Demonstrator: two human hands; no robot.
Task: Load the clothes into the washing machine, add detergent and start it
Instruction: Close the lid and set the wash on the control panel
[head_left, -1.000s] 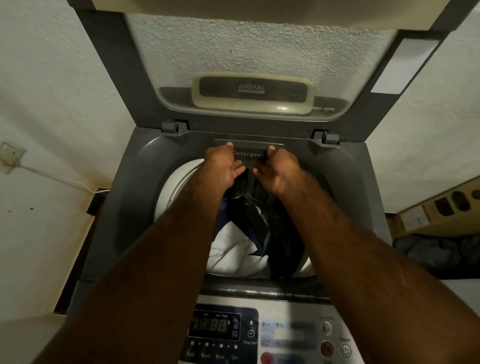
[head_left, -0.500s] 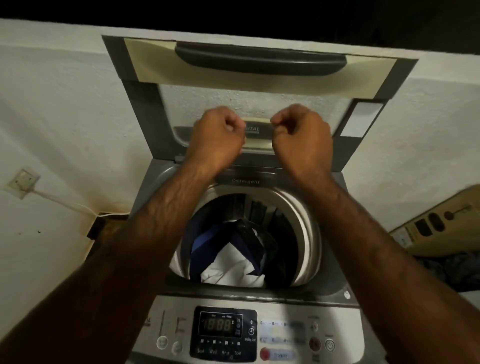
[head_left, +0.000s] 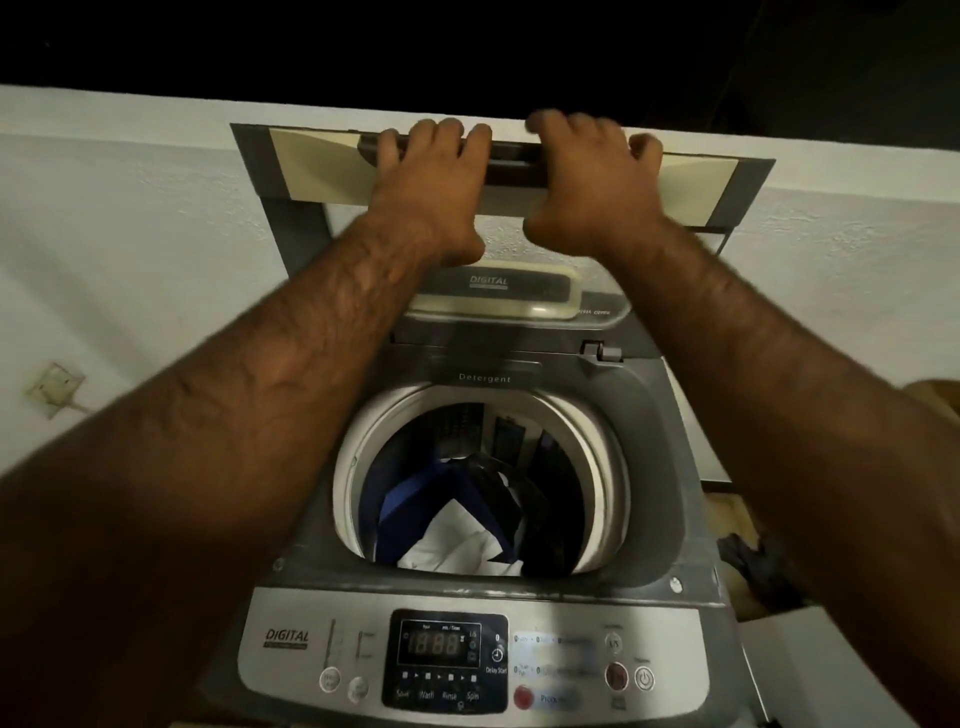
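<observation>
A grey top-loading washing machine (head_left: 649, 415) stands in front of me with its lid (head_left: 311, 166) raised upright against the wall. Blue, black and white clothes (head_left: 457, 525) lie in the drum. The drawer marked Detergent (head_left: 485, 378) at the back of the opening is pushed in. My left hand (head_left: 426, 176) and my right hand (head_left: 587, 176) both reach up to the dark handle (head_left: 504, 161) on the lid's top edge, fingers curled over it. The control panel (head_left: 447, 660) with its lit display is nearest me.
A white textured wall (head_left: 130, 234) runs behind and to the left, with a small socket plate (head_left: 54, 387) and cable. On the right stand a cardboard box (head_left: 935, 400) and a dark cloth (head_left: 758, 566). Above the wall is darkness.
My hands left the detergent drawer, rose as fists in front of the lid, and now rest on the lid's top handle. My view has tilted upward and back.
</observation>
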